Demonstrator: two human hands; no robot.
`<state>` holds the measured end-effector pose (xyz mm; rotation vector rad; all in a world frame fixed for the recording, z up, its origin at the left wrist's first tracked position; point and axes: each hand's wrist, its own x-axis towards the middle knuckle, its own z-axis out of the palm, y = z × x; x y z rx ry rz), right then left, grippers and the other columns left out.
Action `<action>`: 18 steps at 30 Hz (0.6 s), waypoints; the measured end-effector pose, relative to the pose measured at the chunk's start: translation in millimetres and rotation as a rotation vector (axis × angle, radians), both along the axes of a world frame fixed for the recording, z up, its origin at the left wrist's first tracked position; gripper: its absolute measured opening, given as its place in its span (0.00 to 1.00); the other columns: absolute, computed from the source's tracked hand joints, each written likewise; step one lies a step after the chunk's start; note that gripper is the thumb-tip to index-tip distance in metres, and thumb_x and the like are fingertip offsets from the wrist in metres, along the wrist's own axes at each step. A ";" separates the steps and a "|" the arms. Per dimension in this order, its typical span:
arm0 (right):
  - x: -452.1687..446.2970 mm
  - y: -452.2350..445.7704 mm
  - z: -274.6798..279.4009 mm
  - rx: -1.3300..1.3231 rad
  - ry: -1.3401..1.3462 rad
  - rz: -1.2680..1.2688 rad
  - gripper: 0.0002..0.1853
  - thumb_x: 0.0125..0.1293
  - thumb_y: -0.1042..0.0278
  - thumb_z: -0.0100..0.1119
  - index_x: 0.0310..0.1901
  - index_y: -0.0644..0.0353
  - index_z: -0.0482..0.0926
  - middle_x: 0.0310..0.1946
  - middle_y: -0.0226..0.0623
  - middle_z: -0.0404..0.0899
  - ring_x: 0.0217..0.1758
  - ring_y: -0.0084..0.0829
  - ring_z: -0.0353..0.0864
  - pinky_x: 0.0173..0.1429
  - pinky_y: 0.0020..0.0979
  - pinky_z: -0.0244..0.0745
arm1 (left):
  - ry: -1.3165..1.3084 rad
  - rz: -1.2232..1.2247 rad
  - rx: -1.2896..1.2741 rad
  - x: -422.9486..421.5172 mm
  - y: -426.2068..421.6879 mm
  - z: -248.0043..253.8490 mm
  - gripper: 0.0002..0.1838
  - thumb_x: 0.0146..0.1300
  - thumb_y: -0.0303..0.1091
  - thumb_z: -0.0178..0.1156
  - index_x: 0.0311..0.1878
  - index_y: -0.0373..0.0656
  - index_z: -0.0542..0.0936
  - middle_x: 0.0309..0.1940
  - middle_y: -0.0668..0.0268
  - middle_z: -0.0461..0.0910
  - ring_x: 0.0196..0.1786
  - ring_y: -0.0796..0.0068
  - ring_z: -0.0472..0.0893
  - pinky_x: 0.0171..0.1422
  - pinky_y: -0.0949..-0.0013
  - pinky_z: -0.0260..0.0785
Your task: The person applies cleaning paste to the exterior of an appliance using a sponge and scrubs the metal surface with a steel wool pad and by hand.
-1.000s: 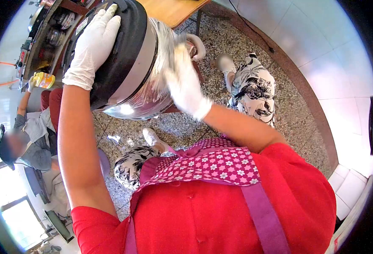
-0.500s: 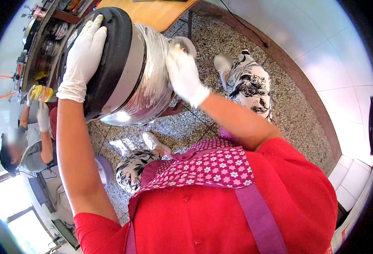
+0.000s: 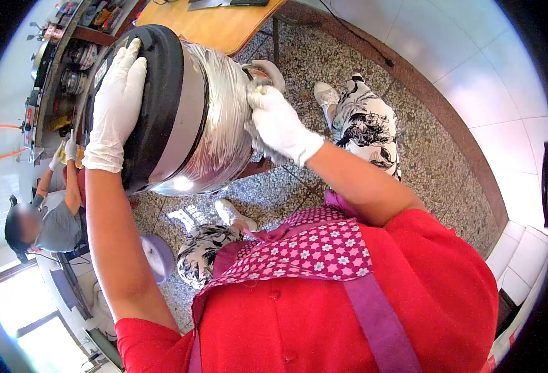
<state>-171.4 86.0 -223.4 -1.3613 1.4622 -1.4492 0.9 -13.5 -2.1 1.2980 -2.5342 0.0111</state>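
Note:
A large shiny metal pot (image 3: 215,165) with a wide black end (image 3: 163,68) lies tilted on its side in front of me. Whitish streaks cover part of its curved wall; whether they are suds or film I cannot tell. My left hand (image 3: 117,105), in a white glove, rests flat on the black end with its fingers stretched out. Against the opposite end of the wall is my gloved right hand (image 3: 280,123), its fingers closed round a grey steel wool scourer (image 3: 266,151). A pale rounded part (image 3: 274,73) shows just beyond that hand.
Behind the pot stands a wooden table (image 3: 237,28). Shelves (image 3: 78,81) with kitchen goods line the left, where a co-worker (image 3: 53,221) in white gloves works. A purple-rimmed basin (image 3: 157,258) is on the speckled floor (image 3: 435,180). A black cable (image 3: 373,53) runs near the wall.
My right hand has shifted slightly down and right along the pot, showing more of the scourer. The pot and left hand sit slightly lower in view. The co-worker's hands have moved.

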 end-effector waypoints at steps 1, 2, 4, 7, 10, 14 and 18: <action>11.9 -0.7 -3.6 0.030 -0.192 -0.031 0.11 0.57 0.69 0.54 0.28 0.61 0.87 0.41 0.49 0.83 0.57 0.48 0.78 0.65 0.41 0.70 | -0.009 -0.002 0.005 0.6 -1.3 -0.7 0.28 0.75 0.46 0.44 0.71 0.41 0.69 0.72 0.48 0.65 0.76 0.54 0.61 0.80 0.63 0.48; 5.0 -5.9 -8.7 0.041 0.010 0.019 0.11 0.57 0.70 0.54 0.29 0.61 0.87 0.39 0.50 0.83 0.54 0.50 0.80 0.61 0.41 0.73 | -0.005 -0.025 0.005 2.3 -2.7 -0.8 0.28 0.75 0.46 0.44 0.71 0.40 0.69 0.72 0.48 0.65 0.76 0.54 0.62 0.80 0.63 0.49; -21.9 -23.2 15.7 0.043 0.622 0.206 0.11 0.57 0.69 0.55 0.31 0.62 0.88 0.35 0.51 0.84 0.43 0.51 0.84 0.52 0.42 0.79 | -0.002 -0.048 0.002 5.4 -3.1 -1.2 0.28 0.75 0.46 0.44 0.71 0.40 0.69 0.72 0.48 0.65 0.76 0.54 0.62 0.80 0.63 0.49; -45.8 -52.0 44.1 0.173 0.707 0.392 0.11 0.59 0.69 0.55 0.35 0.62 0.87 0.33 0.51 0.85 0.38 0.46 0.87 0.46 0.42 0.82 | 0.008 -0.026 -0.006 4.7 -4.0 -1.7 0.28 0.75 0.45 0.44 0.71 0.40 0.69 0.72 0.48 0.65 0.76 0.54 0.62 0.79 0.63 0.49; -41.1 -34.4 6.5 -0.033 0.783 0.284 0.11 0.60 0.69 0.54 0.36 0.61 0.86 0.34 0.49 0.85 0.40 0.46 0.86 0.47 0.41 0.81 | 0.015 -0.035 -0.003 3.3 -3.8 -0.9 0.28 0.75 0.45 0.44 0.71 0.40 0.69 0.72 0.48 0.65 0.76 0.54 0.62 0.80 0.63 0.49; -45.4 -43.4 7.5 -0.240 1.211 0.297 0.11 0.57 0.68 0.55 0.31 0.57 0.87 0.33 0.49 0.85 0.39 0.48 0.86 0.47 0.38 0.80 | 0.002 -0.041 0.012 2.3 -2.1 -0.8 0.28 0.75 0.46 0.44 0.72 0.40 0.69 0.72 0.48 0.65 0.77 0.54 0.61 0.80 0.63 0.48; -53.4 -79.2 43.7 0.013 1.319 0.451 0.10 0.65 0.71 0.52 0.39 0.63 0.84 0.34 0.46 0.85 0.38 0.42 0.87 0.42 0.34 0.81 | -0.006 -0.030 0.010 4.7 -6.3 -1.5 0.28 0.75 0.46 0.44 0.72 0.40 0.68 0.73 0.49 0.64 0.77 0.55 0.61 0.80 0.64 0.48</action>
